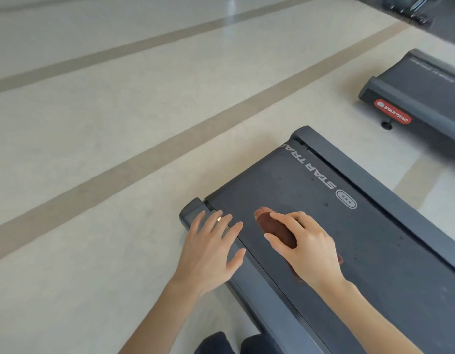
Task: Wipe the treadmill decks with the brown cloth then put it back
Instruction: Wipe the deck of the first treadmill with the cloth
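Note:
A dark treadmill deck (349, 238) with white STAR TRAC lettering runs from the centre to the lower right. The brown cloth (275, 227) lies bunched on the belt near its rear end. My right hand (306, 247) grips the cloth from above, thumb on its near side, fingers curled over the top; most of the cloth is hidden under the palm. My left hand (212, 247) rests flat with spread fingers on the deck's left side rail (249, 279), close to the rear corner, and wears a ring.
A second treadmill (423, 93) with a red STAR TRAC badge stands at the upper right. Pale floor (119, 149) with tan stripes fills the left and top. Dark exercise equipment (412, 8) sits at the top right. My dark-clothed knees (234, 343) show at the bottom edge.

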Tool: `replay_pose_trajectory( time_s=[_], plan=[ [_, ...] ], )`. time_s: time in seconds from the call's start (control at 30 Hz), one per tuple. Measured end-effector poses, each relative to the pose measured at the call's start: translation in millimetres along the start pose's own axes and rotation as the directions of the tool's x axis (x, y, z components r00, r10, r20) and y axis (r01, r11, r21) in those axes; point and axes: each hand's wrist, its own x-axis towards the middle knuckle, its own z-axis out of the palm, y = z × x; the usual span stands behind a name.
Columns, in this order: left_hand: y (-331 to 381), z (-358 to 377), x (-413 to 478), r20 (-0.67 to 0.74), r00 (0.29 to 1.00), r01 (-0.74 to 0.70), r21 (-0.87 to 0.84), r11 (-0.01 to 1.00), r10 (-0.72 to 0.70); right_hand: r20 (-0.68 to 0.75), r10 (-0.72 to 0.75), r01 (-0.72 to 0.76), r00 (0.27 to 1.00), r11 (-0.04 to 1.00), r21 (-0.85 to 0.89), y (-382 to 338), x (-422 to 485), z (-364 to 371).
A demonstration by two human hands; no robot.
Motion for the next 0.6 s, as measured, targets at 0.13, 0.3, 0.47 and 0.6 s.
replay_pose_trajectory(
  time_s=[0.13, 0.3, 0.47, 0.6],
  plan=[
    [-5.6, -84.0, -7.0, 0.01, 1.0, 0.025, 0.009, 1.0, -0.025, -0.035, -0.027, 0.027, 0.999, 1.0, -0.013, -51.5, 17.6, -61.1],
    [-7.7, -194.1, -16.7, 0.05, 0.998, 0.049, -0.003, 0.999, -0.049, -0.058, -0.027, 0.025, 0.998, 0.999, -0.034, -116.6, 33.8, -140.7],
    [-2.7, -299.2, -32.6, 0.016, 1.0, 0.016, -0.023, 1.0, -0.016, -0.033, -0.019, 0.017, 0.999, 0.998, -0.057, -173.6, 42.5, -221.4],
    [-12.3, -345.0, -33.2, -0.022, 1.0, 0.011, -0.033, 0.999, -0.012, 0.003, -0.018, 0.018, 1.0, 0.998, -0.055, -198.5, 48.3, -251.3]
  ],
)
